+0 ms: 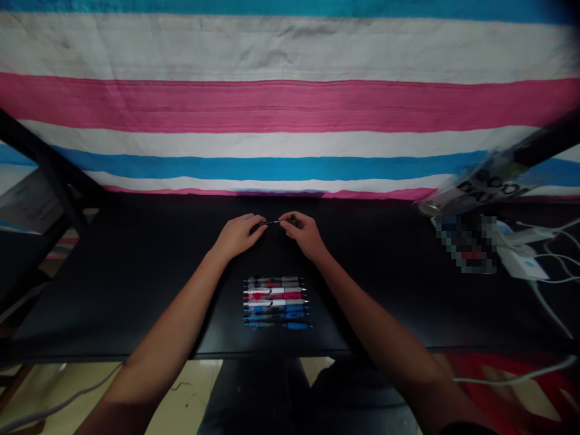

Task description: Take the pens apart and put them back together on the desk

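Observation:
Over the far middle of the black table [149, 272], my left hand [240, 234] and my right hand [301, 231] face each other with fingers pinched. Between them runs a thin dark pen [272, 222], gripped at its two ends; the slim part showing looks like its refill. A dark end of it sticks out beside my right fingers. Most of its body is hidden by my hands. Nearer to me, between my forearms, a row of several click pens [275, 303] lies side by side, with black, white, red and blue ones among them.
A striped sheet [290, 106] hangs behind the table. At the right are a clear plastic bag [475, 184], a blurred-out flat item [466, 244] and a white power strip [521, 257] with cables. A red stool [507, 386] stands below the table at right.

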The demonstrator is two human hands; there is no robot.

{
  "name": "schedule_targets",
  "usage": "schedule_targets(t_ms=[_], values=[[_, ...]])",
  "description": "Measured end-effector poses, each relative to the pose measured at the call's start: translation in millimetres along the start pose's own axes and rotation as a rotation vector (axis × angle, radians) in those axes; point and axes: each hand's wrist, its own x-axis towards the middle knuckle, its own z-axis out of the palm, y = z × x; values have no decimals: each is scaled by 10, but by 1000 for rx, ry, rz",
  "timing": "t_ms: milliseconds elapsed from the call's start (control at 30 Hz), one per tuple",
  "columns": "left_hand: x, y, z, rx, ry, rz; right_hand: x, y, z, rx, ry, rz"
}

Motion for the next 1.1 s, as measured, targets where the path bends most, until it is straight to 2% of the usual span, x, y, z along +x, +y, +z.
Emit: schedule_targets(t_ms=[233,567,733,1100], values=[[-5,31,-1,10,6,4,-17,-50,4,24,-13,21],[-1,2,0,-43,25,-14,14,-59,6,333,0,41],[-5,6,-19,-62,35,-17,17,-114,-1,370,19,63],[0,-33,30,-95,34,11,35,-63,-38,446,-40,60]])
